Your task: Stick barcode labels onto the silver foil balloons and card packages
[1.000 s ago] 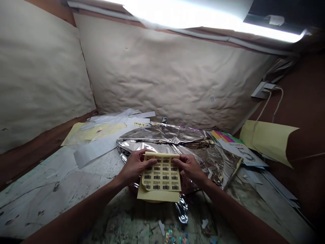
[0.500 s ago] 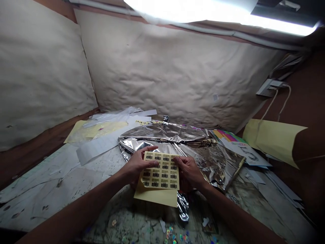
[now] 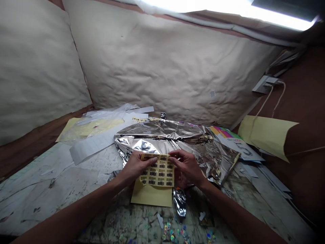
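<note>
I have a sheet of barcode stickers (image 3: 157, 171) up off the counter, held between my two hands, with rows of small black barcodes on its pale yellow face. My left hand (image 3: 138, 166) pinches the sheet's left side between thumb and fingers. My right hand (image 3: 186, 167) pinches its upper right corner, with the other fingers curled in below. Neither hand is spread flat.

The sheet sits just above a plain yellow backing sheet (image 3: 152, 195), which lies on the counter (image 3: 43, 189) and overlaps it from below. Behind my hands lies a big crumpled silver foil balloon (image 3: 175, 139), and my right hand is over its near edge. A twisted foil tail (image 3: 179, 202) runs from it towards me, just right of the backing sheet. Near that tail are two small white tabs (image 3: 160, 221) and a scatter of holographic flakes (image 3: 172, 232).

The counter is scuffed and stained. To the left of the foil are long white paper strips (image 3: 93, 145) and a yellowish sheet (image 3: 86, 130). To the right is a colourful printed card (image 3: 236, 144) with a large number on it. Beyond that, a yellow paper (image 3: 264, 135) hangs against the brown wall, below a white socket (image 3: 264, 84) with cables. Beige paper (image 3: 162, 64) covers the walls behind the counter, and a bright lamp (image 3: 254, 10) shines overhead.
</note>
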{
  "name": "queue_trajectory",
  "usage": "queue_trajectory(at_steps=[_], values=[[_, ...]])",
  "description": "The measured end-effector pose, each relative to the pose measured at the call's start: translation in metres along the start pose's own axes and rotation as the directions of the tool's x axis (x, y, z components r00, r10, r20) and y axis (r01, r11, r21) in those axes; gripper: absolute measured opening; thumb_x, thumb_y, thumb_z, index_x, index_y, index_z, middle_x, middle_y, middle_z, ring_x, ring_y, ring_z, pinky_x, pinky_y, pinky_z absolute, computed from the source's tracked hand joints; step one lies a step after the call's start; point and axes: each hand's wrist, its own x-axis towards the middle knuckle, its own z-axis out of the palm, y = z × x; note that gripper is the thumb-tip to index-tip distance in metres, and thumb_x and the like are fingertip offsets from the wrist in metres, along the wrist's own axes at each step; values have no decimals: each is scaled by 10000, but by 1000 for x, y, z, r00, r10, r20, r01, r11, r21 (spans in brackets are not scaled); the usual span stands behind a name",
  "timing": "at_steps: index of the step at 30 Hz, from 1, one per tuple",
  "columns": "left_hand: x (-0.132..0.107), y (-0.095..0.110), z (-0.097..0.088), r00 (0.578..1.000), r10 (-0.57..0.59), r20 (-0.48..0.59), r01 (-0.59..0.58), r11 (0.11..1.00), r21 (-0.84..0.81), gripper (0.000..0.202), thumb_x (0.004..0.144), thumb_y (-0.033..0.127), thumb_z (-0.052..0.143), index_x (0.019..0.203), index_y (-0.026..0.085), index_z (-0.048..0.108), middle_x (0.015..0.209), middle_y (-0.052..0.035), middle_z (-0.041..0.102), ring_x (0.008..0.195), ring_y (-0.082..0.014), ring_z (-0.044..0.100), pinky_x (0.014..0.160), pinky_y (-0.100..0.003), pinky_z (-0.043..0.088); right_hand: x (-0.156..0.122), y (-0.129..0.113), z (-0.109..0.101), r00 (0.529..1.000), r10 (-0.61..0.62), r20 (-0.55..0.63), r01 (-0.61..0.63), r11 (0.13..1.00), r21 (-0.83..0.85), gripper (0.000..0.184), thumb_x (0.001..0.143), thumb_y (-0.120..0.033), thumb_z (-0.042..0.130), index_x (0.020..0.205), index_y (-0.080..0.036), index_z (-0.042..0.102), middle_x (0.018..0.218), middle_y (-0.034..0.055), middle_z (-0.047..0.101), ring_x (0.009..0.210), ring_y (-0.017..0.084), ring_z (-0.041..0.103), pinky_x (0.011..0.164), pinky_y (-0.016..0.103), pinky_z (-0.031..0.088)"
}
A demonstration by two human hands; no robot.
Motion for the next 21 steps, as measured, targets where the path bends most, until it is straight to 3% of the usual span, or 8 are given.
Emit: queue_trajectory(at_steps=[9,17,21], values=[[-1,-1,3,1000,2,-8,-1,1000,10,360,763,437,741,882,97,731,866,-112,761,734,-235,723,665,-326,582,-4,-8,0,972,-230,-49,214,952,-220,94,843,-255,664,924,-280,705,942,40,694,893,228,643,799,375,514],[-1,0,2,1000,-4,-30,5,999,39,388,759,457,738,873,87,720,855,-124,757,734,-250,724,657,-346,590,-5,-4,4,943,-322,-80,279,901,-331,85,854,-262,669,922,-296,707,971,56,683,930,241,634,820,389,516],[1,-3,1,998,-41,-52,42,999,13,429,736,486,749,904,93,717,872,-131,756,740,-258,726,669,-362,595,-5,-8,5,903,-420,-88,356,848,-392,83,873,-205,638,886,-259,700,925,59,687,886,221,624,781,375,514]])
